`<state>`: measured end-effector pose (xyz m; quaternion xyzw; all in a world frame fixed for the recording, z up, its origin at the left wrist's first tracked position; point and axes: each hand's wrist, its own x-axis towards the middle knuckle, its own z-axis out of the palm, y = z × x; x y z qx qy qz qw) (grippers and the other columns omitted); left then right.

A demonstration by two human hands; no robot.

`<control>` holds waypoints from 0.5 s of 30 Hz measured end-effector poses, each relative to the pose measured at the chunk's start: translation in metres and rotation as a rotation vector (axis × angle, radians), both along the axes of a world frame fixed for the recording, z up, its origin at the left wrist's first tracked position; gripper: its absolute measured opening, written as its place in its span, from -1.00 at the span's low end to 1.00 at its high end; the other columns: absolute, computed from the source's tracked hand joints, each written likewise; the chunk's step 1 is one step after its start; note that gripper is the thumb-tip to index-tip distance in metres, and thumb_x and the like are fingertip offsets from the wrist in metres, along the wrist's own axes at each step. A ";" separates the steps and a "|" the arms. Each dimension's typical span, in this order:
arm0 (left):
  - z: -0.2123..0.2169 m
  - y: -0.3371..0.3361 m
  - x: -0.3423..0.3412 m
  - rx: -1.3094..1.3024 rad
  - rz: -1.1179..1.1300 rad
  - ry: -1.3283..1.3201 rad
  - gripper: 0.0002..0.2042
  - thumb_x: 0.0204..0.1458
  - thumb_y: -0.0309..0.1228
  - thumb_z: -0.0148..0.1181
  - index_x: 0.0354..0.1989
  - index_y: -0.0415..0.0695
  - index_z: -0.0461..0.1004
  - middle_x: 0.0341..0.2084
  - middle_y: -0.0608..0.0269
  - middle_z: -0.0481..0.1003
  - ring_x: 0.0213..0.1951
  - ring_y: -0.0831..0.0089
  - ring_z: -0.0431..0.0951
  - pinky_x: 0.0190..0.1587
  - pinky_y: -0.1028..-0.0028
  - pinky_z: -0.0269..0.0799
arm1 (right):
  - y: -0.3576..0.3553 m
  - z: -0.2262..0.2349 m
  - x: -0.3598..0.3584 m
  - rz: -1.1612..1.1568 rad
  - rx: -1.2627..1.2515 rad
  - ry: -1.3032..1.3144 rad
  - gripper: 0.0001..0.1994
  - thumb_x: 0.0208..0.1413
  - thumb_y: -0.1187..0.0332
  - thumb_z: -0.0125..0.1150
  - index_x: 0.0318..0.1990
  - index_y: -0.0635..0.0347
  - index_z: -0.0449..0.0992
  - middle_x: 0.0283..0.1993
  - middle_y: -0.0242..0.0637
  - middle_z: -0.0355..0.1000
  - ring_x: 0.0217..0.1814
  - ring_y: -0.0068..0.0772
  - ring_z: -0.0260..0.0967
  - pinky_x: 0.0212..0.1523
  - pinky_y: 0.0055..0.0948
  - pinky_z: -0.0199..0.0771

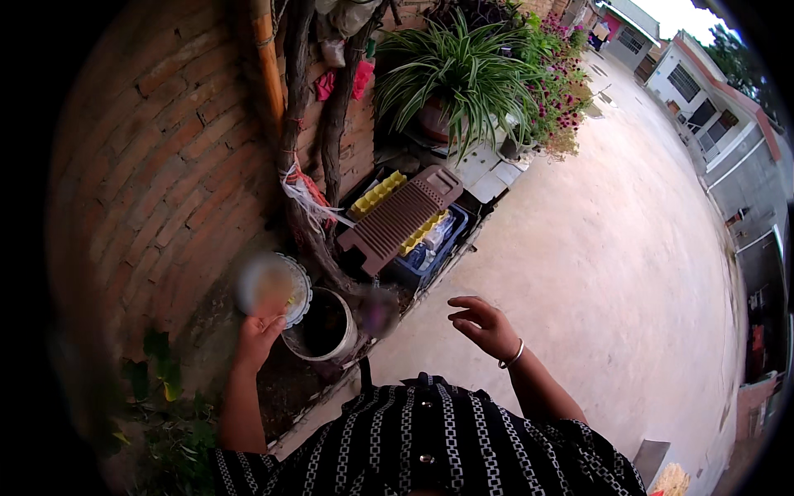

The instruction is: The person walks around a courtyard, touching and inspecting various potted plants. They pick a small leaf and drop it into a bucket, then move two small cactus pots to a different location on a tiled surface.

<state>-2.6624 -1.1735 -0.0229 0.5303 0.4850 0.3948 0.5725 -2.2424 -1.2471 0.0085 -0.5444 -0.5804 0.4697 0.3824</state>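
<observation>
we stand by the brick wall [165, 157], a dark bucket [324, 329] on the ground at its foot. our left hand [258, 337] grips a shallow bowl [275, 288] tilted just above the bucket; contents could spill past the rim. our right hand [488, 326] hangs open, empty.

Single head-worn fisheye view, looking steeply down and forward past torso; brick wall [157, 157] left, concrete yard [612, 248] right; close range.

red brick wall [165, 157], brown ribbed board [397, 219], yellow trays [379, 192].
</observation>
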 end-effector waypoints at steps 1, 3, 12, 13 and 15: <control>0.012 0.011 0.025 0.074 -0.055 0.009 -0.61 0.02 -0.54 0.06 0.07 -0.24 0.27 -0.03 0.20 0.37 0.01 0.43 0.37 0.09 0.47 0.21 | -0.020 0.001 0.024 -0.077 -0.003 0.015 -0.73 0.07 0.52 0.09 -0.04 0.30 0.37 -0.05 -0.30 0.36 -0.09 -0.51 0.40 -0.03 -0.52 0.39; 0.039 0.009 0.075 0.006 -0.032 -0.068 -0.62 0.01 -0.51 0.09 0.05 -0.23 0.29 -0.06 0.21 0.40 -0.03 0.43 0.40 0.08 0.47 0.23 | -0.058 -0.003 0.073 -0.168 0.108 -0.025 -0.85 0.02 0.42 0.17 -0.24 0.24 0.51 -0.24 -0.29 0.47 -0.23 -0.50 0.43 -0.16 -0.52 0.41; 0.034 -0.045 0.366 -0.145 -0.311 -0.423 -0.65 0.09 -0.33 0.04 0.06 -0.11 0.28 -0.10 0.24 0.43 -0.07 0.41 0.43 0.01 0.40 0.28 | -0.233 0.015 0.265 -0.629 0.112 0.337 -0.61 0.14 0.37 0.06 0.12 0.23 0.24 0.11 -0.23 0.28 0.06 -0.42 0.34 0.04 -0.46 0.34; 0.032 -0.048 0.393 -0.172 -0.359 -0.388 -0.65 0.09 -0.32 0.04 0.06 -0.09 0.28 -0.09 0.26 0.42 -0.07 0.42 0.43 0.01 0.39 0.29 | -0.251 0.020 0.278 -0.708 0.142 0.374 -0.61 0.14 0.37 0.05 0.12 0.23 0.25 0.10 -0.22 0.28 0.07 -0.41 0.33 0.04 -0.46 0.33; 0.039 -0.044 0.457 -0.171 -0.499 -0.404 -0.64 0.09 -0.32 0.04 0.07 -0.09 0.27 -0.08 0.25 0.41 -0.07 0.42 0.42 0.01 0.39 0.28 | -0.288 0.031 0.310 -0.849 0.211 0.443 -0.61 0.14 0.38 0.05 0.12 0.24 0.25 0.08 -0.20 0.30 0.07 -0.41 0.33 0.05 -0.45 0.32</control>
